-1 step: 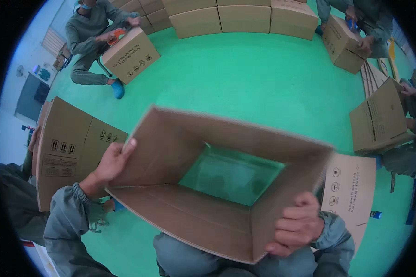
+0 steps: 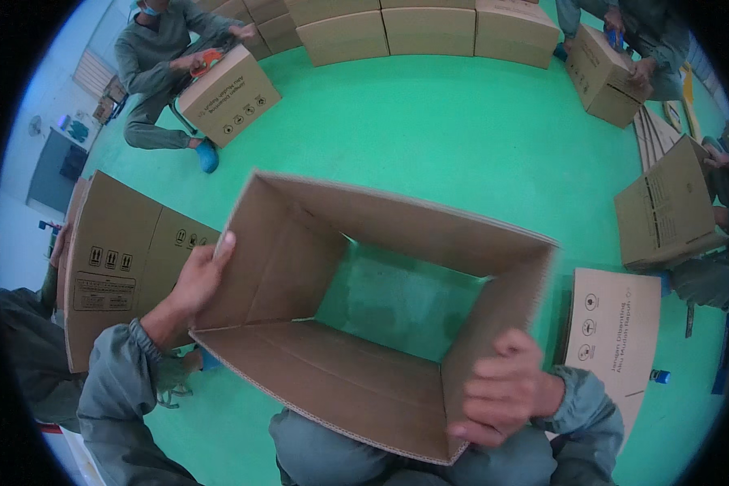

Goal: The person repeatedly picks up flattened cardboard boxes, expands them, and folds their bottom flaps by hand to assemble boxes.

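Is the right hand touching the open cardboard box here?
Touching. The head view shows the right hand gripping the open cardboard box at its near right corner, fingers wrapped over the wall's edge.

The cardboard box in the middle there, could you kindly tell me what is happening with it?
A person holds an open-ended cardboard box with both hands, left hand on its left wall, right hand gripping the near right corner. The green floor shows straight through it. Flattened boxes lie alongside, and other people nearby handle boxes of their own.
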Tool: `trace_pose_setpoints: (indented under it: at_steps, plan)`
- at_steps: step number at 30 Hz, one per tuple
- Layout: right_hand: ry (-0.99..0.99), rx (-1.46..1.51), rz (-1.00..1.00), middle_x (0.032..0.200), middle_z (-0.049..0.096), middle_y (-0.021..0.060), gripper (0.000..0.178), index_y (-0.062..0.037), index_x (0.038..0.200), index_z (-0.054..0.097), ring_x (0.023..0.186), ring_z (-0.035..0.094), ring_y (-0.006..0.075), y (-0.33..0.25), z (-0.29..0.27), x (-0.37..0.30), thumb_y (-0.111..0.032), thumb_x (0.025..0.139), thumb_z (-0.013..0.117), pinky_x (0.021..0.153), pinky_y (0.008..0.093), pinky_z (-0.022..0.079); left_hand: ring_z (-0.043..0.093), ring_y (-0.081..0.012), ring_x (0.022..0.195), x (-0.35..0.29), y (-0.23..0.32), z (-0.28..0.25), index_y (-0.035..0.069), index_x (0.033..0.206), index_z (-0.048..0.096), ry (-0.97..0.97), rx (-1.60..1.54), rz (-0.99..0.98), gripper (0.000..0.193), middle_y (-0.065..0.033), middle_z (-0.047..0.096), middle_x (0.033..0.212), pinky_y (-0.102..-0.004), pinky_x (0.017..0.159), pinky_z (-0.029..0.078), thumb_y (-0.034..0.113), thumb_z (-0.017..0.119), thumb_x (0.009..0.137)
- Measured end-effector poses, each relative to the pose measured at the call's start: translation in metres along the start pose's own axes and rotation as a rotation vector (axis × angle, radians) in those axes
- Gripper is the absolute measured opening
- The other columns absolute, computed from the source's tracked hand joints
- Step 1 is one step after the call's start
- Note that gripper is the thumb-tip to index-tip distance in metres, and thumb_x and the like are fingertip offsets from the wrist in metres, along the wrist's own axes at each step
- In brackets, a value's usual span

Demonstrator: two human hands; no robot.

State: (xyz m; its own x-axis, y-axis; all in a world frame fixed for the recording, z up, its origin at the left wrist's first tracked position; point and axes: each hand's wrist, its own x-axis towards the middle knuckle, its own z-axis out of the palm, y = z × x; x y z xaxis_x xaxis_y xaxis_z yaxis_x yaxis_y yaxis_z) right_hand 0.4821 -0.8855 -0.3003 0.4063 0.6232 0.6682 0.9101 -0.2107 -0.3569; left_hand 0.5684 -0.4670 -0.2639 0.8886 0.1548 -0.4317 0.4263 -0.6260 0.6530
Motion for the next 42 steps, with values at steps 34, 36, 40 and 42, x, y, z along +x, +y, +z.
trace_pose_setpoints:
  at_steps: [34, 36, 40, 42]
  plan:
    - [-0.440, 0.129, 0.506, 0.160, 0.022, 0.0190, 0.107, -0.0142, 0.153, 0.033, 0.149, 0.014, 0.0407, 0.080, 0.048, 0.002, -0.088, 0.076, 0.043, 0.114, 0.0668, 0.006, 0.018, -0.0532, 0.144, -0.083, 0.071, 0.108, 0.010, 0.152, 0.031, -0.780, 0.828, 0.681, 0.104, -0.0323, 0.009, 0.158, -0.0718, 0.110, 0.014, 0.083, 0.045, 0.080]
    - [-0.277, 0.328, 0.496, 0.160, 0.022, 0.0204, 0.109, -0.0114, 0.153, 0.032, 0.149, 0.015, 0.0400, 0.092, 0.046, -0.007, -0.089, 0.076, 0.041, 0.115, 0.0644, 0.006, 0.023, -0.0497, 0.144, -0.086, 0.076, 0.106, 0.014, 0.152, 0.033, -0.590, 0.895, 1.037, 0.100, -0.0263, 0.015, 0.160, -0.0728, 0.109, 0.014, 0.083, 0.045, 0.081]
    - [0.423, 0.916, 0.550, 0.158, 0.024, 0.0246, 0.110, -0.0012, 0.152, 0.026, 0.149, 0.018, 0.0366, 0.077, 0.068, 0.001, -0.086, 0.082, 0.033, 0.119, 0.0533, 0.009, 0.018, -0.0460, 0.146, 0.000, 0.094, 0.153, 0.017, 0.154, 0.031, -0.272, 0.725, 1.185, 0.102, -0.0202, 0.023, 0.159, -0.0707, 0.111, 0.010, 0.082, 0.049, 0.077]
    - [0.536, 0.808, 0.588, 0.156, 0.025, 0.0254, 0.103, 0.0010, 0.152, 0.025, 0.148, 0.020, 0.0364, 0.083, 0.078, 0.002, -0.077, 0.086, 0.039, 0.119, 0.0506, 0.011, 0.015, -0.0449, 0.148, 0.045, 0.076, 0.190, 0.011, 0.153, 0.030, -0.247, 0.731, 1.164, 0.108, -0.0206, 0.024, 0.159, -0.0676, 0.113, 0.008, 0.079, 0.057, 0.075]
